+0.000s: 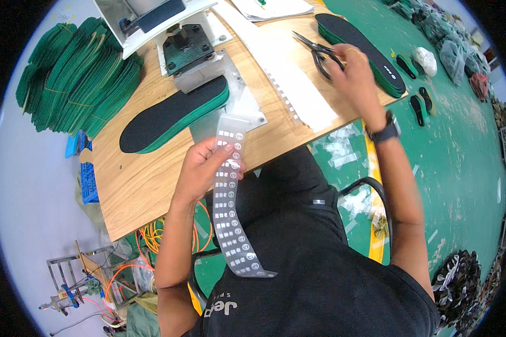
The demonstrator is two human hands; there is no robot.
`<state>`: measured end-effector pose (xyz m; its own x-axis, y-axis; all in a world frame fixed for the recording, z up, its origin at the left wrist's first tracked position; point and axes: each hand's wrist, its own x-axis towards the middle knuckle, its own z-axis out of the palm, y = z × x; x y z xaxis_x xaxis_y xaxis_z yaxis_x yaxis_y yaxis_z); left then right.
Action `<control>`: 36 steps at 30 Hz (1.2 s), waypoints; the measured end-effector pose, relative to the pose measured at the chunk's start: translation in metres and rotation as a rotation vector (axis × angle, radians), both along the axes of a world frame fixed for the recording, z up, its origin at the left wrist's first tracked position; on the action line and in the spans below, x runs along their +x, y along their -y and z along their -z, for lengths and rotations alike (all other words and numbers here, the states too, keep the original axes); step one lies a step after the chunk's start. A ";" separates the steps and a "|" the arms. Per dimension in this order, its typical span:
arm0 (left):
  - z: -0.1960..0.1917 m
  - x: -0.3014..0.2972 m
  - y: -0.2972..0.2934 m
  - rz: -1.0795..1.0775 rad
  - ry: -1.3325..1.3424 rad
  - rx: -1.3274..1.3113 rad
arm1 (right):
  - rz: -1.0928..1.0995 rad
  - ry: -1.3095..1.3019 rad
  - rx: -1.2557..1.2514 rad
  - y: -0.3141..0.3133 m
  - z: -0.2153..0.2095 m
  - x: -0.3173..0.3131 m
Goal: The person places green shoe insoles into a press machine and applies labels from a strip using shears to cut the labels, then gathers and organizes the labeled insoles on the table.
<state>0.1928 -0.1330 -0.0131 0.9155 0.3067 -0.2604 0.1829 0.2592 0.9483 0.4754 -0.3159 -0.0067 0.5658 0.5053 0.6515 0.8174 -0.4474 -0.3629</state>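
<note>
My left hand (pixel 202 168) pinches a long clear strip of printed labels (pixel 229 213) near its upper end. The strip hangs past the table edge and curls over my lap. Out to the right, my right hand (pixel 354 78) is closed at the black handles of a pair of scissors (pixel 319 53), whose blades point to the far left. A stack of black-topped green insoles (pixel 177 115) lies by the metal press (pixel 188 50). Another insole stack (pixel 362 53) lies along the right side of the table, beside my right hand.
Bundled green insoles (pixel 81 78) are piled at the left of the wooden table (pixel 146 185). A white strip (pixel 298 84) runs across it, with papers (pixel 270 8) beyond. Clear scraps (pixel 340 147), loose insoles (pixel 419 109) and bags (pixel 452 56) lie on the green floor. Orange hoses (pixel 152 236) hang below left.
</note>
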 end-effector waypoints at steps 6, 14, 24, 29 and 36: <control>0.001 -0.002 0.002 -0.124 0.056 0.001 | 0.029 -0.097 -0.469 -0.001 0.016 0.057; 0.007 -0.002 -0.005 -0.133 0.079 -0.093 | -0.449 -0.877 0.352 0.029 -0.020 -0.027; 0.002 -0.016 0.001 -0.211 0.087 -0.060 | -0.854 -1.546 -0.129 0.059 0.020 -0.143; 0.001 -0.016 0.008 -0.222 0.079 -0.103 | -1.011 -1.410 -0.310 0.041 0.012 -0.134; 0.003 -0.012 0.021 -0.209 0.098 0.061 | -1.045 -1.403 -0.312 0.034 0.013 -0.137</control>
